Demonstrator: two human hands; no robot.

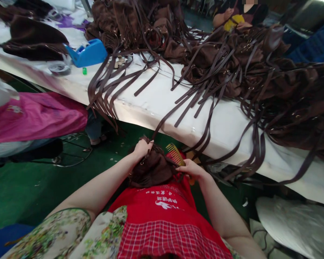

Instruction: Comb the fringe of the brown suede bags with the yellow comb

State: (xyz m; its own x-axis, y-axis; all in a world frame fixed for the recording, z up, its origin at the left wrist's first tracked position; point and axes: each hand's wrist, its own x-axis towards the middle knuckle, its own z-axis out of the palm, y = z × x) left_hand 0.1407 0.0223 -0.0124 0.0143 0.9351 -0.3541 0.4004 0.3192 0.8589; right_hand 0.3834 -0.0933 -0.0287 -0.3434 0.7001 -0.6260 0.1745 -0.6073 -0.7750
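Observation:
A dark brown suede-like bag (153,169) rests on my lap, over the red apron (156,201). My left hand (143,149) is closed on the bag's upper left part, near a small metal ring. A long brown strap (166,117) runs from there up toward the table. On the right side of the bag, my right hand (190,169) grips a yellow wide-toothed comb (175,153), its teeth pointing up and to the left. Thin brown strips hang beside those fingers. The underside of the bag is hidden against my lap.
The white table (162,97) carries heaped brown bags (226,61), their straps trailing over its edge. A blue tape dispenser (90,53) and a tape roll (59,68) lie to the left. A person in a pink apron (37,117) sits left; another person (240,18) is behind the table.

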